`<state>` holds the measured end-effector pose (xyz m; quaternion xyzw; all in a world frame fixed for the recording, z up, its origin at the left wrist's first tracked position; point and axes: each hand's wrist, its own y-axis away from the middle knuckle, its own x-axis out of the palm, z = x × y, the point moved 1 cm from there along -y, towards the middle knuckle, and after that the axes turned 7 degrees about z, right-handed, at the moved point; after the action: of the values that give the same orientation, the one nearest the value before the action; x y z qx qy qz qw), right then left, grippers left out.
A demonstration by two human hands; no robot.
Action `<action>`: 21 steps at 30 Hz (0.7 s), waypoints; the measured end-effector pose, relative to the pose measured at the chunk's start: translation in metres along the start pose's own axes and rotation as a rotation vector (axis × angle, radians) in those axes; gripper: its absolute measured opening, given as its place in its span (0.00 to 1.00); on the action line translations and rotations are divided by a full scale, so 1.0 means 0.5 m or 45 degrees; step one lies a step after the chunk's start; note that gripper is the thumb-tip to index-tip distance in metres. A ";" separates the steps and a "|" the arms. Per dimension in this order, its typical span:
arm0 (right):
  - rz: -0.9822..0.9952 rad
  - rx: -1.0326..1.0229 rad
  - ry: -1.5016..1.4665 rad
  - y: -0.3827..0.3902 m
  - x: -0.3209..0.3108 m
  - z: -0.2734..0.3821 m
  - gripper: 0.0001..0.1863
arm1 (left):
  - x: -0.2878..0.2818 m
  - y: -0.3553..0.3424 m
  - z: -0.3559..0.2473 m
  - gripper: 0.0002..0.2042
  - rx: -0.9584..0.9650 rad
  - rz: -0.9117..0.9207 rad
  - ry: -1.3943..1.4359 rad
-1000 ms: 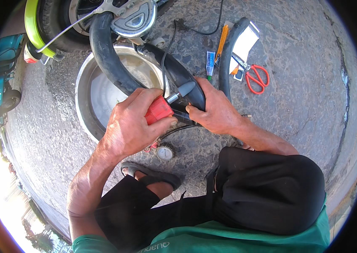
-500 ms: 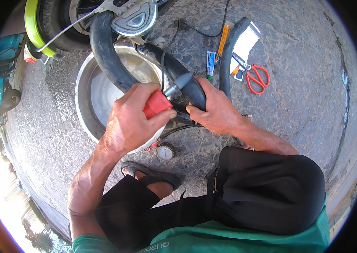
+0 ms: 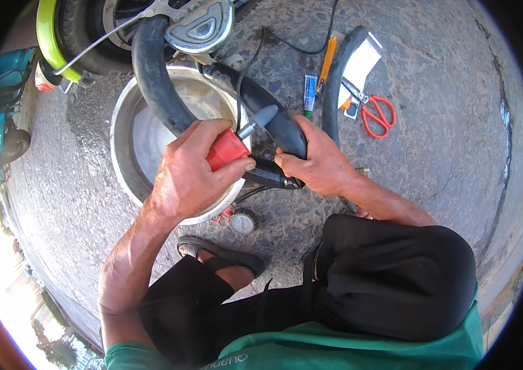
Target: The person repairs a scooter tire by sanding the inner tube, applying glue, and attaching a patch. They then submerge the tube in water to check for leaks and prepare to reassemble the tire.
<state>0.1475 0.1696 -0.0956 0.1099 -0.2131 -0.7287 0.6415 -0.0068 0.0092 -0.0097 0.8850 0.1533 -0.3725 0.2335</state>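
My left hand [image 3: 184, 166] grips a red-bodied tool [image 3: 227, 150] with a metal shank and a grey cone-shaped tip [image 3: 266, 115]. The tip lies against, or just over, the upper side of a black rubber inner tube [image 3: 258, 92]; which of these I cannot tell. Around a bend of that tube my right hand [image 3: 323, 157] is closed, its thumb at the near side and its fingers partly hidden. The tube loops up toward a wheel and passes over a metal basin [image 3: 127, 163] of water. Below the right hand's grip, another stretch of tube [image 3: 267, 172] shows.
A pressure gauge [image 3: 242, 222] lies beside the basin. To the right are red-handled scissors [image 3: 377, 117], a blue tube [image 3: 309, 94], an orange cutter [image 3: 328, 58] and a piece of black rubber tubing [image 3: 330, 92]. A wheeled vehicle [image 3: 91, 37] stands at the upper left.
My right hand and the held bend of tube have shifted slightly right. The tool has moved a little up and left, and more of the lower tube stretch shows.
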 end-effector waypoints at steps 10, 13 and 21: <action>0.088 0.017 -0.431 0.002 -0.001 -0.006 0.24 | 0.004 0.000 0.017 0.27 -0.078 -0.075 0.084; 0.118 -0.018 -0.596 -0.001 -0.004 -0.017 0.23 | 0.001 0.002 0.023 0.27 -0.088 -0.080 0.116; 0.185 -0.025 -0.801 -0.003 -0.002 -0.024 0.24 | 0.004 0.000 0.028 0.29 -0.027 -0.021 0.084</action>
<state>0.1517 0.1688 -0.1072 -0.1425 -0.4011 -0.6812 0.5956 -0.0137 0.0022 -0.0200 0.8930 0.1723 -0.3433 0.2347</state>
